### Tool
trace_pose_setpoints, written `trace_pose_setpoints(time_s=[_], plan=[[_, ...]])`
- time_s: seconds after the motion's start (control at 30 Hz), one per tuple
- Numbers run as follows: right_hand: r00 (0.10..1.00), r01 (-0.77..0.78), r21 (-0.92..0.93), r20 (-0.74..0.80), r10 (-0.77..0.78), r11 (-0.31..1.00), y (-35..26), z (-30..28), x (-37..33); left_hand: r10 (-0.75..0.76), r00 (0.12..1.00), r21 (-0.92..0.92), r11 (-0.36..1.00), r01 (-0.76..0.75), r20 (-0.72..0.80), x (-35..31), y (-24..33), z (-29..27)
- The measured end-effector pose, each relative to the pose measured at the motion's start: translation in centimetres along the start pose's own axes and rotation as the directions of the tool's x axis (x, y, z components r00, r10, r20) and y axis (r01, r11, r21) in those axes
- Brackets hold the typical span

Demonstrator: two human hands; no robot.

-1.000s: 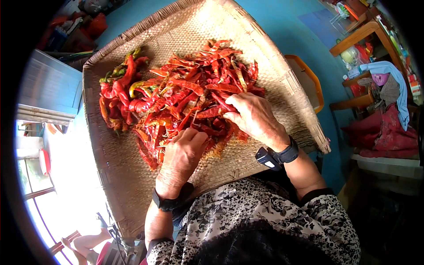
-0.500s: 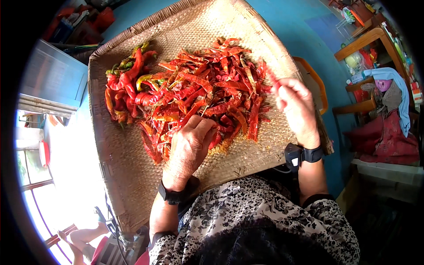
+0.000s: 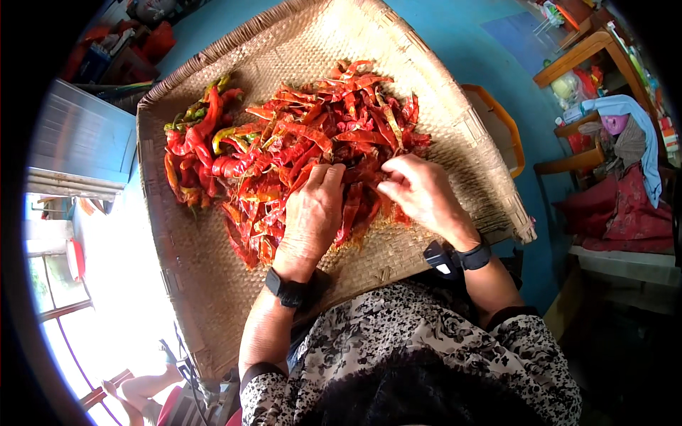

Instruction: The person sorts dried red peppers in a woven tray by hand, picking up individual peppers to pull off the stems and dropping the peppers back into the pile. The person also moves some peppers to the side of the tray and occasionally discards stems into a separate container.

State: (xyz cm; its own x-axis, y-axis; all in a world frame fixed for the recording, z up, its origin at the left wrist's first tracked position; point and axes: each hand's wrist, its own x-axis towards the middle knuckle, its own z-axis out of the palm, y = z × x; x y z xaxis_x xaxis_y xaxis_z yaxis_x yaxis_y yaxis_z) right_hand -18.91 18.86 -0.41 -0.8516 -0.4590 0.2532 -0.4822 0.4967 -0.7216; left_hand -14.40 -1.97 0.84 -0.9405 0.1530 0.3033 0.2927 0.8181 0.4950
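A person sits bent over a woven tray heaped with chillies, both hands down in the pile. The left hand lies palm-down on the near edge of the heap, its fingers close together and curled into the red pods; whether they pinch any single pod cannot be told from here. The right hand rests just beside it, to the right, with fingertips drawn in narrow toward the pile and touching the pods at its lower right edge; what they grip, if anything, is hidden by the knuckles. The two hands are near each other but apart, with a few pods showing between them.

The chillies lie across the middle of the tray, mostly red and wrinkled. A smaller cluster at the far left holds fatter red pods mixed with a few green and yellow ones. Each wrist carries a dark band, the right one with a small black device beside it. The person wears a black-and-white patterned top. The tray rests over a blue floor, with an orange-rimmed object showing past its right edge and wooden furniture hung with cloth further right.
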Motion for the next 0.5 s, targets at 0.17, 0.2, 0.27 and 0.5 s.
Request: trace_pose_setpoints(time_s=[0.17, 0.2, 0.27, 0.5], plan=[[0.998, 0.043, -0.217, 0.051, -0.032, 0.975, -2.3, 0.9, -0.1, -0.137, 0.982, 0.139, 0.983, 0.118, 0.134, -0.3, 0.4, -0.4], [0.998, 0.050, -0.227, 0.054, -0.038, 0.973, -2.2, 1.2, -0.2, -0.158, 0.974, 0.147, 0.980, 0.134, 0.163, -0.5, 0.4, -0.5], [0.998, 0.062, -0.217, 0.039, -0.055, 0.974, -1.7, 1.5, -0.2, -0.147, 0.975, 0.139, 0.982, 0.125, 0.164, -0.5, 0.4, -0.8], [0.995, -0.044, 0.290, -0.069, 0.067, 0.956, -0.6, -0.2, 0.4, -0.143, 0.990, -0.110, 0.984, 0.140, -0.011, -1.1, 0.8, -2.0]])
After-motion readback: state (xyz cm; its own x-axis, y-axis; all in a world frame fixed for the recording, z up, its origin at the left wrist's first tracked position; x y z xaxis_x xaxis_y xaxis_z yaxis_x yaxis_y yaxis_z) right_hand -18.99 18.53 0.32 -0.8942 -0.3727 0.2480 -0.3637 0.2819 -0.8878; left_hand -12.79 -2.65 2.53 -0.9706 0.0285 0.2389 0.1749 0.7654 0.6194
